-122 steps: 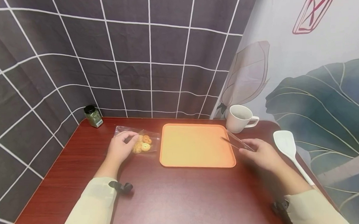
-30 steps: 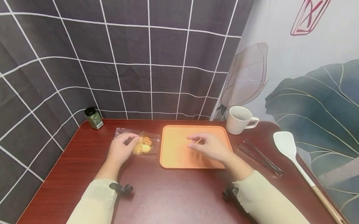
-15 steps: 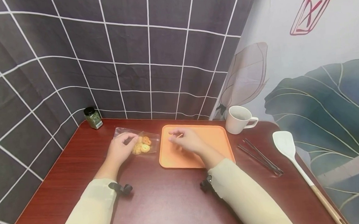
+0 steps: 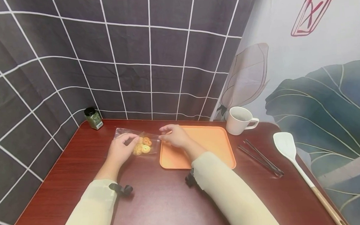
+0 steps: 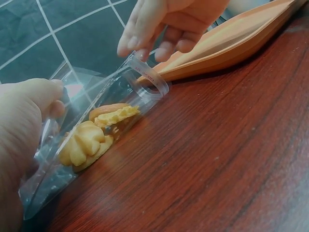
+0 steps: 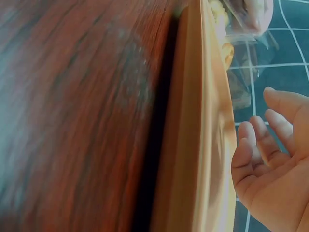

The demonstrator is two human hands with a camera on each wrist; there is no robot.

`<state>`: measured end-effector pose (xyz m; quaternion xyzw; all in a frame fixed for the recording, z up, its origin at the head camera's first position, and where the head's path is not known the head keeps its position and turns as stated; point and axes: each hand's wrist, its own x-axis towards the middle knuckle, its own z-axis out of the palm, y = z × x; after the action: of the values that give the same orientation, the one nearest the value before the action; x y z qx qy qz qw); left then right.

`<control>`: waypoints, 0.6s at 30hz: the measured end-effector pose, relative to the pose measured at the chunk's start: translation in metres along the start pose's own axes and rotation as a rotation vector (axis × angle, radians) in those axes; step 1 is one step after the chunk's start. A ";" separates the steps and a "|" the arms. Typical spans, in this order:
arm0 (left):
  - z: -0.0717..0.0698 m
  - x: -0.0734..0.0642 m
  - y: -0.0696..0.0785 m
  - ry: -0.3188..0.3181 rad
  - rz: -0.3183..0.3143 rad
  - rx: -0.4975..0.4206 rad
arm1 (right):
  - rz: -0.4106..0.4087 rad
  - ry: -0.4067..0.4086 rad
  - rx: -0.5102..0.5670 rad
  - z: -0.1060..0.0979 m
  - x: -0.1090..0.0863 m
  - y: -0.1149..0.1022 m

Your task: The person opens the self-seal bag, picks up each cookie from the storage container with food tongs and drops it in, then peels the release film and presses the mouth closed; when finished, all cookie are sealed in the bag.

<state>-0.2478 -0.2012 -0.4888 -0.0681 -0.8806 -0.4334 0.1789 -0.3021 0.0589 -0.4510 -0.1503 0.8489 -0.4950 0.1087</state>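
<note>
A clear plastic bag (image 4: 153, 145) of cookies (image 4: 146, 148) lies on the table left of an orange tray (image 4: 211, 148). My left hand (image 4: 120, 149) pinches the film at the bag's left part between thumb and fingers. My right hand (image 4: 175, 137) is over the tray's left end, its fingertips close to the bag's right edge. In the right wrist view the fingers of that right hand (image 6: 275, 159) are loosely bent, with nothing between them. The left wrist view shows the bag's open-looking end (image 5: 147, 79) just below the right fingertips; whether they touch it, I cannot tell.
Metal tongs (image 4: 261, 158) lie right of the tray. A white mug (image 4: 238, 121) stands behind them, and a white spatula (image 4: 290, 151) with a wooden handle lies along the right edge. A green-filled jar (image 4: 93, 119) stands at the back left corner.
The tongs were in my right hand and now lie on the table. My right hand has moved left across the tray to the bag's edge. The left hand stays on the bag.
</note>
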 end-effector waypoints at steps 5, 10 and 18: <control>0.000 0.000 0.000 0.003 0.006 0.002 | -0.036 0.003 -0.085 0.009 0.009 0.000; 0.000 0.000 0.000 0.005 -0.002 0.003 | -0.064 -0.002 -0.199 0.015 0.015 -0.002; 0.001 0.000 0.001 0.011 0.000 -0.004 | -0.059 0.003 -0.262 0.018 0.019 -0.002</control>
<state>-0.2473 -0.2000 -0.4883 -0.0660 -0.8788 -0.4356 0.1834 -0.3133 0.0363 -0.4584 -0.1872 0.9017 -0.3831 0.0723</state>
